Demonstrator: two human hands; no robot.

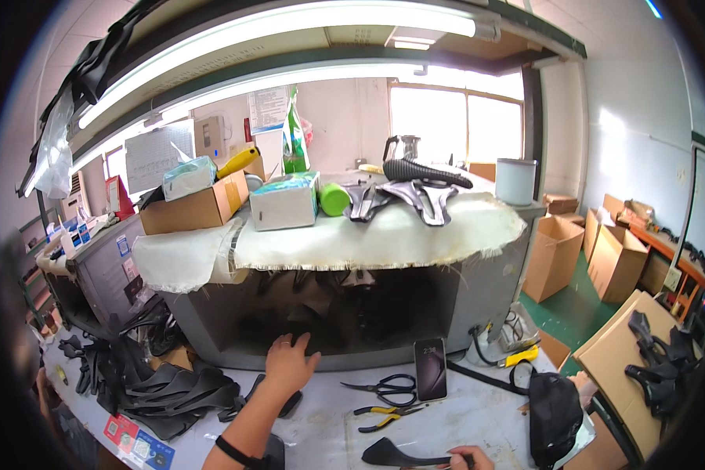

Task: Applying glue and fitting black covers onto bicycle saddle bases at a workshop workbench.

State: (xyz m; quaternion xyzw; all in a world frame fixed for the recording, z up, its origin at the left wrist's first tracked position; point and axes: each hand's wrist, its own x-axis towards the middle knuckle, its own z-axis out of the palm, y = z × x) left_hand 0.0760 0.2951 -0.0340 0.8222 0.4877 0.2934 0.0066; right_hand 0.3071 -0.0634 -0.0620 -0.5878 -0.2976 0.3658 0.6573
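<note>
My left hand [288,362] reaches forward with fingers spread into the dark opening of a grey cabinet [478,290], holding nothing that I can see. A black band sits on that wrist. My right hand [468,458], at the bottom edge, grips the thin end of a flat black curved part [395,453] that lies on the white worktop [321,423]. Black-handled scissors [388,385], yellow-handled pliers [384,415] and a dark phone [430,368] lie between the two hands.
A pile of black curved parts [160,388] lies at the left. A black bag [554,415] sits at the right. On the cloth-covered cabinet top are cardboard boxes [196,205], a tissue box [284,201] and black saddle-like parts [415,188]. Open cartons [552,254] stand on the green floor.
</note>
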